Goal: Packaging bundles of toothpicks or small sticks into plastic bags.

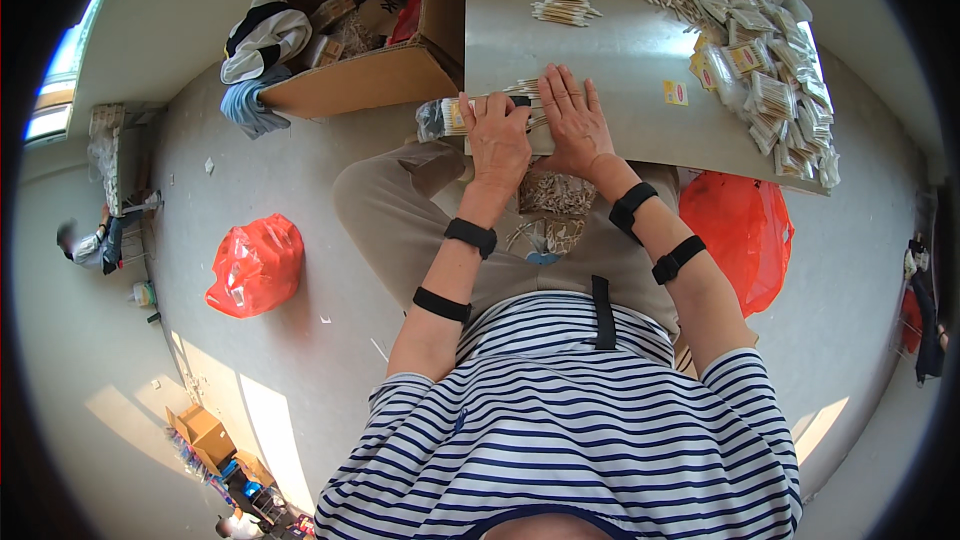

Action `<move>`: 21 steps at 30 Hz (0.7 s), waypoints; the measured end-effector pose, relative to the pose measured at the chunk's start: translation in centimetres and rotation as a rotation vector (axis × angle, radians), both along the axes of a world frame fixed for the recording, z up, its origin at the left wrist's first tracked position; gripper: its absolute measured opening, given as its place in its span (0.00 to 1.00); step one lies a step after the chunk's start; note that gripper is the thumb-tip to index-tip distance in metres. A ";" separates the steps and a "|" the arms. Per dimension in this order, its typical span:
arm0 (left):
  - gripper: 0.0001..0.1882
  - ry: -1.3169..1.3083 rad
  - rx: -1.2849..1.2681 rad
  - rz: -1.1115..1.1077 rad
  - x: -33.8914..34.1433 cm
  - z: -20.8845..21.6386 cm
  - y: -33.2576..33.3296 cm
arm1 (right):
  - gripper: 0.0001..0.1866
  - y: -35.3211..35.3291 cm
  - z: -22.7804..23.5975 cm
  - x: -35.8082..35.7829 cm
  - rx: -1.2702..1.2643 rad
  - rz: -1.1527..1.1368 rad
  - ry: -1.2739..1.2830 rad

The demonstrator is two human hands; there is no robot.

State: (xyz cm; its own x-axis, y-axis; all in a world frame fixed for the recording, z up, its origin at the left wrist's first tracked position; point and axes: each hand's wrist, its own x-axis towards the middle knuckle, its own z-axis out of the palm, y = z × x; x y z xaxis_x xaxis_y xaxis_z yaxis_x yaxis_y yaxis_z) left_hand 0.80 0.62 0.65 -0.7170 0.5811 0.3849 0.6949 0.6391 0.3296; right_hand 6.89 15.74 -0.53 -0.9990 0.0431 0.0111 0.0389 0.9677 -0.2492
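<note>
One curled left hand [497,143] and a flattened right hand [576,132] touch swabs [527,87].

The shirt [570,440] has dark blue and white stripes. The pants [385,200] are grey-brown and the arm bands [470,236] are black. The puffy bag [257,268] is bright red. The cotton sticks [563,6] look tan and cream. The surface [630,60] is grey, the box [355,95] brown.
</note>
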 end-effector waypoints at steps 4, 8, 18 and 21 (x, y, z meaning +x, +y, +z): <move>0.08 0.063 0.001 -0.006 -1.5 -0.3 1.3 | 0.75 -0.1 0.2 0.0 0.013 0.014 0.001; 0.08 0.040 0.024 -0.005 -1.9 -0.9 1.9 | 0.75 0.0 0.1 0.0 0.001 0.011 0.006; 0.09 -0.009 0.042 -0.007 -1.4 -1.1 1.4 | 0.73 0.0 0.0 -0.1 -0.009 0.004 -0.004; 0.08 -0.025 0.024 -0.010 -0.7 -0.9 1.4 | 0.73 0.2 -0.3 0.0 -0.013 0.002 0.017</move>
State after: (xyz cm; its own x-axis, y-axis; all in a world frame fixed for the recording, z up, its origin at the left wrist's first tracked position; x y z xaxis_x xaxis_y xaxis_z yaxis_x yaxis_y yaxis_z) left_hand 0.14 1.98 -0.29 -0.7208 0.5792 0.3808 0.6926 0.6241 0.3616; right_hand 6.88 15.92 -0.82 -0.9988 0.0410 0.0277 0.0323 0.9645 -0.2620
